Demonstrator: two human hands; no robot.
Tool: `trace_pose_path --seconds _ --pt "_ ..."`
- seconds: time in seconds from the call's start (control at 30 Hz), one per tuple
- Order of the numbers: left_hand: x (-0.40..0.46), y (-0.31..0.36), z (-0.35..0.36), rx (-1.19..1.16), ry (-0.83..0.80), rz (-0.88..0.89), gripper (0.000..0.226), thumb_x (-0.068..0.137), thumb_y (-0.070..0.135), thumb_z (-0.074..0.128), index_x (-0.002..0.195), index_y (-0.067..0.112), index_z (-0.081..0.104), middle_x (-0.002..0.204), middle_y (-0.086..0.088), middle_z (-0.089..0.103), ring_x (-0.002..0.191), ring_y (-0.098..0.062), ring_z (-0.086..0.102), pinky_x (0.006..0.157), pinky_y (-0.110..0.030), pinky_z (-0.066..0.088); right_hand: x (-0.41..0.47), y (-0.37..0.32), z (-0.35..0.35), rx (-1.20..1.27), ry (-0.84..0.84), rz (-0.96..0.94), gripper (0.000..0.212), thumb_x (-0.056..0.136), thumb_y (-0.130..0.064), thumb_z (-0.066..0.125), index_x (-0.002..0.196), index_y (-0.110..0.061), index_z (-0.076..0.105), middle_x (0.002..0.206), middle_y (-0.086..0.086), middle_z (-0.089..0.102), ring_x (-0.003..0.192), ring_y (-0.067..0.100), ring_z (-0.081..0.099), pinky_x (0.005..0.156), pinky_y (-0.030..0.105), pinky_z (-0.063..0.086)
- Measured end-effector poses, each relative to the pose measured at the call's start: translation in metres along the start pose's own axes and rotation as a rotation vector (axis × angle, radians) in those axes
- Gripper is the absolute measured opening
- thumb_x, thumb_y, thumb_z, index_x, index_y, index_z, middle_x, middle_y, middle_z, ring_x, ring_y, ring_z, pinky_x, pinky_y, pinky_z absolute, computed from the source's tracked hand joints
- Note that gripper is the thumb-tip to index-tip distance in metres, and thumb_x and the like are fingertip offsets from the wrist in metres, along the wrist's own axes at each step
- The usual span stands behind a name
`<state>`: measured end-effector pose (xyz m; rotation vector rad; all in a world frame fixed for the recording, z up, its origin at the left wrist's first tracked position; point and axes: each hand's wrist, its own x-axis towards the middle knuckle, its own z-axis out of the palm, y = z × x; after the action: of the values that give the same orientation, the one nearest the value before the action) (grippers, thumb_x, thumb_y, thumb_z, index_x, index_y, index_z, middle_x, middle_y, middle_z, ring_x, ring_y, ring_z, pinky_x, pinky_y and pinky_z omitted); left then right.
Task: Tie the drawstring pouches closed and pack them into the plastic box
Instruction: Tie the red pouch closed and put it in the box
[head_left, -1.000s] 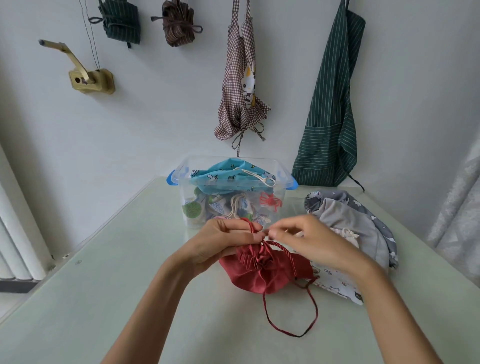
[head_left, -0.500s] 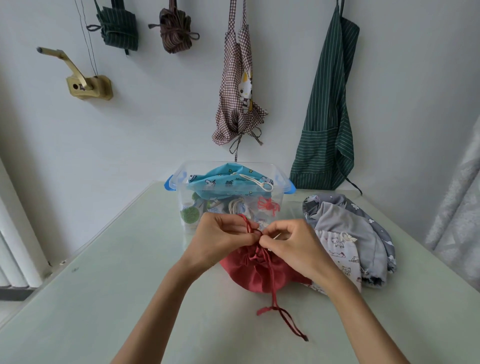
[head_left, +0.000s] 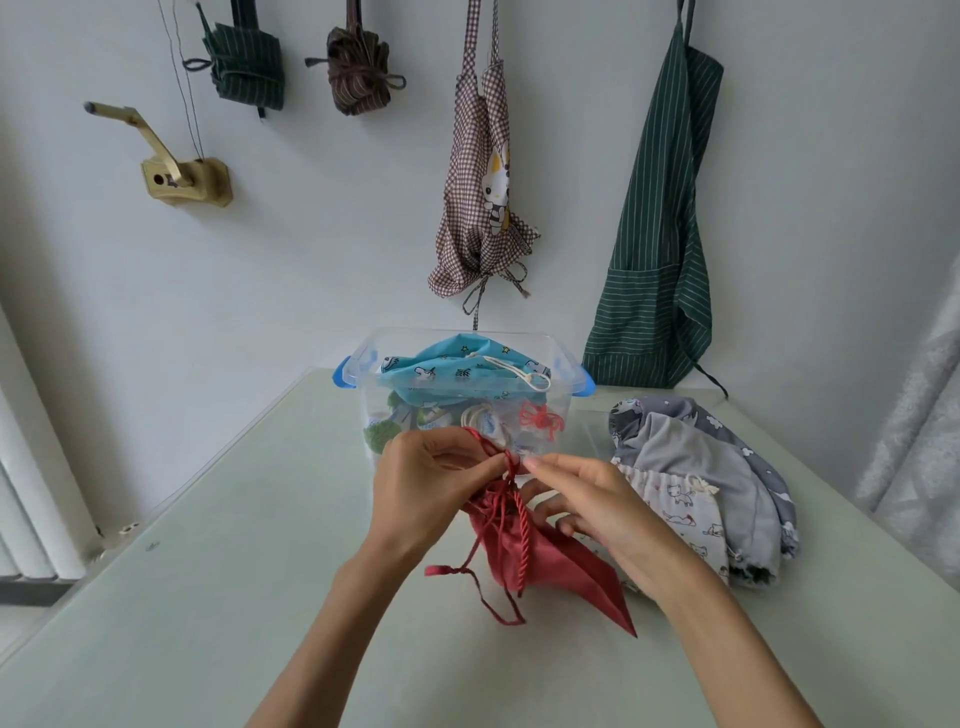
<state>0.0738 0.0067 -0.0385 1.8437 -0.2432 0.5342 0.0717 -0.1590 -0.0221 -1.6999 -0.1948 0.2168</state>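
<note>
Fingertips of the left hand (head_left: 421, 488) and right hand (head_left: 592, 504) meet at the gathered neck of the red pouch (head_left: 550, 561), both pinching its red cord (head_left: 506, 467) (the exact knot, if any, is hidden between them). The pouch hangs lifted just in front of the plastic box (head_left: 462, 387), its loose cord ends trailing toward the table (head_left: 208, 597). Right of the box lies a heap of grey pouches (head_left: 717, 478); inside the box sits a blue pouch (head_left: 452, 369).
</note>
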Motion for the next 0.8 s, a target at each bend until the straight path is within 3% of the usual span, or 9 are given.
trace_pose_path --seconds 0.23,0.33,0.43,0.53,0.6,0.73,0.8 --pt "0.001 0.002 0.002 -0.099 -0.069 -0.023 0.009 0.076 0.017 0.075 0.08 0.009 0.078 0.071 -0.003 0.075 0.066 -0.016 0.072 0.063 -0.029 0.058 0.006 0.008 0.003 0.071 0.138 -0.093 0.01 0.089 -0.016 0.062 0.094 -0.013 0.07 0.071 -0.003 0.066 0.052 0.0 0.053 0.048 0.008 0.038" --pt "0.003 0.001 -0.001 -0.164 -0.056 -0.044 0.013 0.079 0.015 0.072 0.088 0.007 0.077 0.076 -0.003 0.076 0.069 -0.008 0.07 0.065 -0.017 0.052 0.011 0.013 -0.002 -0.309 0.368 -0.401 0.008 0.094 -0.019 0.053 0.09 -0.02 0.06 0.077 -0.01 0.06 0.061 -0.004 0.053 0.059 0.007 0.038" --pt "0.008 -0.006 -0.009 -0.108 -0.006 -0.079 0.01 0.078 0.022 0.074 0.084 0.017 0.079 0.079 0.006 0.076 0.076 -0.005 0.069 0.071 -0.014 0.052 0.016 0.022 -0.013 -0.867 0.558 -0.687 0.007 0.093 -0.012 0.052 0.089 -0.015 0.057 0.086 -0.006 0.057 0.068 0.01 0.05 0.067 0.022 0.035" --pt "0.009 -0.009 -0.012 -0.08 -0.044 -0.118 0.003 0.077 0.02 0.075 0.078 0.018 0.077 0.076 0.007 0.075 0.072 -0.003 0.07 0.066 -0.01 0.05 0.019 0.033 -0.023 -1.045 0.554 -0.682 0.008 0.091 -0.01 0.055 0.086 -0.015 0.058 0.084 -0.004 0.057 0.072 0.016 0.052 0.069 0.027 0.034" --pt "0.009 -0.01 -0.012 -0.077 -0.059 -0.129 0.002 0.077 0.017 0.075 0.076 0.016 0.076 0.074 0.006 0.075 0.068 -0.002 0.069 0.064 -0.01 0.05 0.017 0.033 -0.019 -0.792 0.464 -0.517 0.011 0.094 -0.013 0.052 0.086 -0.017 0.058 0.084 -0.007 0.057 0.074 0.01 0.051 0.069 0.02 0.035" --pt "0.009 -0.013 -0.01 -0.113 -0.074 -0.147 0.008 0.078 0.014 0.073 0.07 0.015 0.074 0.066 0.008 0.073 0.06 0.001 0.065 0.06 -0.009 0.048 0.012 0.011 -0.004 0.64 0.012 0.041 0.02 0.091 -0.013 0.049 0.071 -0.014 0.055 0.063 -0.003 0.049 0.061 0.012 0.046 0.064 0.023 0.037" --pt "0.009 -0.012 -0.005 -0.124 -0.085 -0.149 0.012 0.079 0.011 0.072 0.068 0.014 0.072 0.061 0.009 0.071 0.055 0.004 0.061 0.057 -0.008 0.045 0.01 0.008 -0.004 0.849 -0.126 0.096 0.008 0.076 -0.016 0.056 0.068 -0.015 0.053 0.063 -0.003 0.042 0.061 0.014 0.043 0.067 0.025 0.036"
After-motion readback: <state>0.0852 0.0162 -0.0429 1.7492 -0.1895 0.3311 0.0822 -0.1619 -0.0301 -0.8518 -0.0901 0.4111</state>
